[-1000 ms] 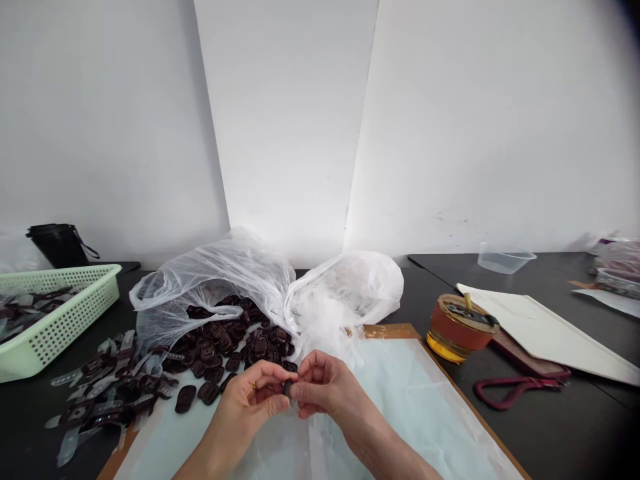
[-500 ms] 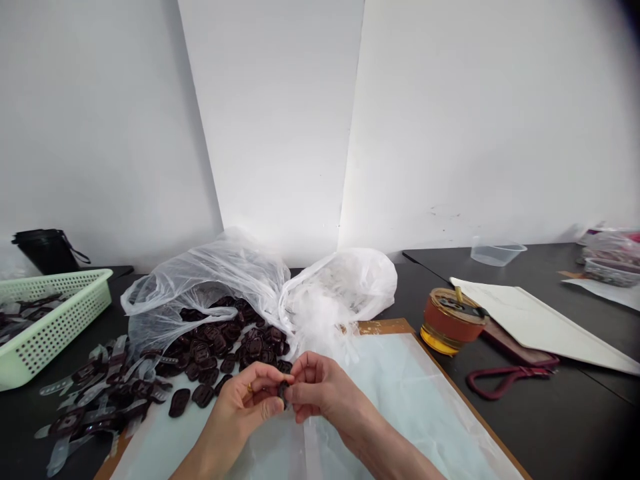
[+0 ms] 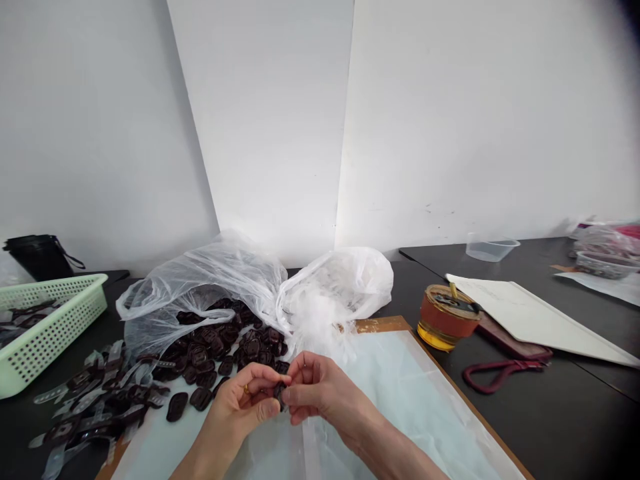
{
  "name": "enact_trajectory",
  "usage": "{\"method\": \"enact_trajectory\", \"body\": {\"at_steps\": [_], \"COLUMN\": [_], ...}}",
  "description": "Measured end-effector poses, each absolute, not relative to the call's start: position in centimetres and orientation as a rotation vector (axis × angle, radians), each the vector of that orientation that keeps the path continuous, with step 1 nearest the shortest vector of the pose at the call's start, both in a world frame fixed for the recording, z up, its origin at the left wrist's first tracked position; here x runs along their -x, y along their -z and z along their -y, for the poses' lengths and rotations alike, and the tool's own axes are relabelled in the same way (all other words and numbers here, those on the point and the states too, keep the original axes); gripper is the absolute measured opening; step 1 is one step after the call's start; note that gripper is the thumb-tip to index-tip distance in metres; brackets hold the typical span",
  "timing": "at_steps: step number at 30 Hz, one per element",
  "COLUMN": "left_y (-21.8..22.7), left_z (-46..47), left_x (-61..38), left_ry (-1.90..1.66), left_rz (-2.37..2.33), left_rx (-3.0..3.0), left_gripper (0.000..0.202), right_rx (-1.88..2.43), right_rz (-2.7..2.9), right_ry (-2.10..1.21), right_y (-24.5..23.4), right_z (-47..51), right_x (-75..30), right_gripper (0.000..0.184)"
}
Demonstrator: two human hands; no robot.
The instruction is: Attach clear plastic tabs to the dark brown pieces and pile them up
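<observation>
Between my two hands is a small dark brown plastic buckle piece (image 3: 281, 395), mostly covered by fingers. My left hand (image 3: 253, 400), with a ring on one finger, pinches it from the left. My right hand (image 3: 313, 390) grips it from the right, thumb and fingertips pressed together. Just beyond lies a heap of oval dark brown plastic pieces (image 3: 213, 343), spilling from a clear plastic bag (image 3: 200, 267). Beside it, a white bag (image 3: 360, 280) lets out a pile of thin translucent strips (image 3: 320, 320). At the left are brown pieces with clear straps attached (image 3: 95, 407).
A pale covered board (image 3: 400, 387) lies under my hands. At the left stand a green basket (image 3: 55, 333) and a black cup (image 3: 37, 257). To the right are an amber jar (image 3: 445, 319), a dark red phone with a strap (image 3: 515, 340), a white notebook (image 3: 540, 317) and a clear tub (image 3: 493, 248).
The view has shifted slightly, so the surroundings sit a little further left. Both hands stay together, and slightly more of the dark piece shows between the fingertips.
</observation>
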State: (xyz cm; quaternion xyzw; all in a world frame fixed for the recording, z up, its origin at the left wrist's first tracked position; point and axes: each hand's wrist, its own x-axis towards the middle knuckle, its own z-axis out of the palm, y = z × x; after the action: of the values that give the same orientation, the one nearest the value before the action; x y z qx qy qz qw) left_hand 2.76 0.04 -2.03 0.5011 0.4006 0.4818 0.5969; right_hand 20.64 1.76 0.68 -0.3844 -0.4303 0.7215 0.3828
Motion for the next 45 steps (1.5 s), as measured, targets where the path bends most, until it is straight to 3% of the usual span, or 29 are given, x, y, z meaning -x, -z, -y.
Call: {"method": "enact_trajectory", "body": {"at_steps": [8, 28, 35, 45], "left_y": [2.4, 2.3, 1.8, 0.5], "left_z": [-0.1, 0.2, 0.3, 0.8], "left_x": [-2.8, -2.6, -2.8, -2.9], "left_ry": [-1.103, -1.102, -1.113, -1.158], "left_rz": [-0.926, -0.971, -0.982, -1.109], "left_rx": [-1.236, -1.354, -1.365, -1.475], "left_gripper": [0.024, 0.018, 0.017, 0.018], "right_rx": [1.007, 0.986, 0.941, 0.798], "right_rz": [1.061, 1.084, 1.107, 1.088], "right_ry": [-1.845, -1.889, -1.886, -1.883], "right_y": [-0.2, -0.1, -0.3, 0.5], "right_z": [-1.9, -1.9, -1.9, -1.7], "right_x": [-20.5, -20.8, -20.9, -20.5], "right_gripper": [0.022, 0.023, 0.035, 0.022]}}
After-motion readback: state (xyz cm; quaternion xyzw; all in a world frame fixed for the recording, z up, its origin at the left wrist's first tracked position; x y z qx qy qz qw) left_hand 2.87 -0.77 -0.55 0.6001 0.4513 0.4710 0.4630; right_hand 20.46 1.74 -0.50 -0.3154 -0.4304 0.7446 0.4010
